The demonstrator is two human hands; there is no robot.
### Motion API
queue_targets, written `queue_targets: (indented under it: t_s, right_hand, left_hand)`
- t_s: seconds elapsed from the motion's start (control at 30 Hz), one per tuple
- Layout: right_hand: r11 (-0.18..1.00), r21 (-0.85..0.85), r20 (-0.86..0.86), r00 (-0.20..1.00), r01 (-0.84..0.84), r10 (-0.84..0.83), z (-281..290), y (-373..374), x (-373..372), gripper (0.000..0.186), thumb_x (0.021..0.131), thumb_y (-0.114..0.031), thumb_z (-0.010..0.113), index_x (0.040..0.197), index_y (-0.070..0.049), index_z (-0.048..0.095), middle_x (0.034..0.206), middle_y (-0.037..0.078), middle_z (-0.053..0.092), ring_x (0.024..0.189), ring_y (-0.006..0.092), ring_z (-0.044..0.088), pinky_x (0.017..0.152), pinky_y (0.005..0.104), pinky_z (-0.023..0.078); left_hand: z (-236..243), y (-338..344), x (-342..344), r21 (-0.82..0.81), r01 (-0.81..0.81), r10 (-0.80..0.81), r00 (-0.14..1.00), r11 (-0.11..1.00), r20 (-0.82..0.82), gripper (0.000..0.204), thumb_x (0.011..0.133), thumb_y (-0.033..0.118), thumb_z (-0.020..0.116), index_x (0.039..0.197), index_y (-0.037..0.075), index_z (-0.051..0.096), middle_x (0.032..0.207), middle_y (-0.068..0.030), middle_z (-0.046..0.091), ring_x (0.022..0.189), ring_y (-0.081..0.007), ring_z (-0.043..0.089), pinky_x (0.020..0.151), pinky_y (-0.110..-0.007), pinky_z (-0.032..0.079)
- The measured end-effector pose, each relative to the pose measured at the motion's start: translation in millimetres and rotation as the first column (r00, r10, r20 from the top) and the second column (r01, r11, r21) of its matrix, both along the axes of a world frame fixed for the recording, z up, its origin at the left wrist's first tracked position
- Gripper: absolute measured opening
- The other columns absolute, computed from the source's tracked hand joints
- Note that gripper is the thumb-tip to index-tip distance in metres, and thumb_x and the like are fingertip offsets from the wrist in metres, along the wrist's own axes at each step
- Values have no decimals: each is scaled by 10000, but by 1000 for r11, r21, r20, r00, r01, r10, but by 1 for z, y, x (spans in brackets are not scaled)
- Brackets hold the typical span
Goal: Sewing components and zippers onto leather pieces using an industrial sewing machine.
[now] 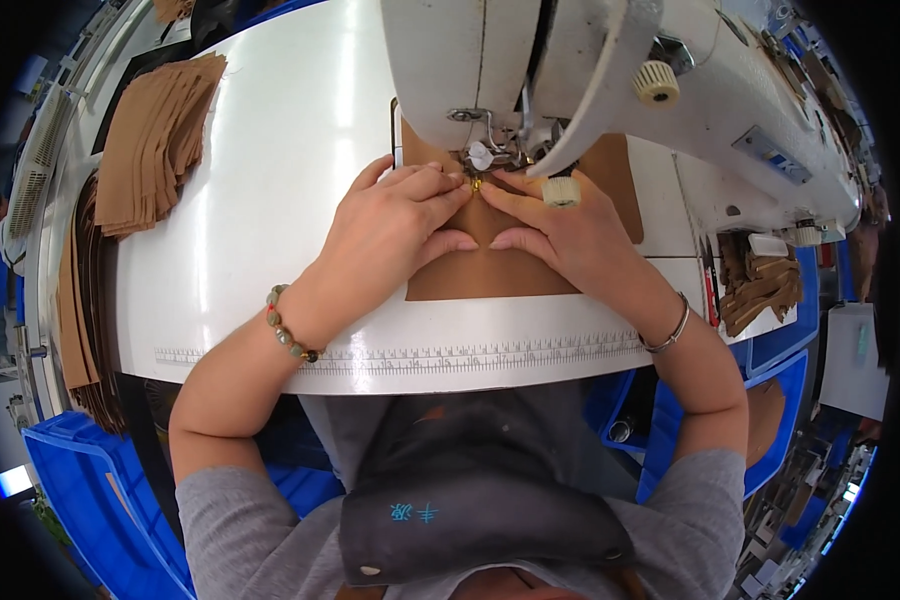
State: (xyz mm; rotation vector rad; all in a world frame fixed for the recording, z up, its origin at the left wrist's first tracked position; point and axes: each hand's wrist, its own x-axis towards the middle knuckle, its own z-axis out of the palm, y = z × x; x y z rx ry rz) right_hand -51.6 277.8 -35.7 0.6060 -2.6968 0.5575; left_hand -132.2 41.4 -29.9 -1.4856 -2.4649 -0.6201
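Note:
A tan, leather-like sheet (490, 283) lies on the white table under the needle area of a sewing machine (740, 120). My left hand (382, 225) rests on the left part of the sheet, thumb stretched out and fingertips close to the presser foot (505, 157). From the other side my right hand (585, 235) presses down with its thumb and forefinger extended. The thumb tips point at each other with a small gap. Between the forefingers sits a small gold-coloured piece (477, 185), too small to name. The machine's parts partly cover the right fingers.
Stacked tan strips (160, 140) lie at the table's far left, with more pieces hanging over the edge (85, 300). Folded brown pieces (760, 285) sit at the right. A printed ruler (410, 355) runs along the near edge. Blue bins (100, 480) stand below.

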Motion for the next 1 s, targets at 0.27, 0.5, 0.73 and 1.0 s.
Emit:
queue_targets:
  t_s: [0.27,0.5,0.73,1.0]
  right_hand:
    - [999,-39,10,1000,11,-10,-1,-1,1,474,855,-354,795,1266,-120,753,1134,114,744,1103,335,665,1141,456,454]
    - [557,-797,443,854,234,275,4,24,0,388,831,-280,861,1178,-121,790,1157,118,758,1056,341,701,1092,437,480]
    - [952,117,-71,954,-281,290,26,-26,30,428,764,-247,830,1122,-33,730,1067,79,733,977,253,719,895,398,588]
    - [944,317,-311,929,-96,199,8,-31,21,298,820,-136,739,1100,-38,715,1060,80,740,890,219,722,783,351,601]
  left_hand:
    - [0,0,-2,0,4,-4,1000,1000,-12,491,863,391,775,1241,78,759,1218,-57,721,1173,-270,669,1121,-487,463]
    - [-3,1,-1,10,27,-27,1000,1000,8,439,886,284,761,1267,66,741,1245,-76,721,1261,-278,648,1089,-428,485]
    - [0,-3,-3,14,41,-42,997,999,71,571,747,-104,599,1280,52,729,1295,-92,720,1248,-259,661,1050,-385,507]
    - [5,-11,-12,101,29,-34,998,994,54,485,750,-90,640,1200,52,752,1234,-98,746,1147,-263,697,970,-387,545]
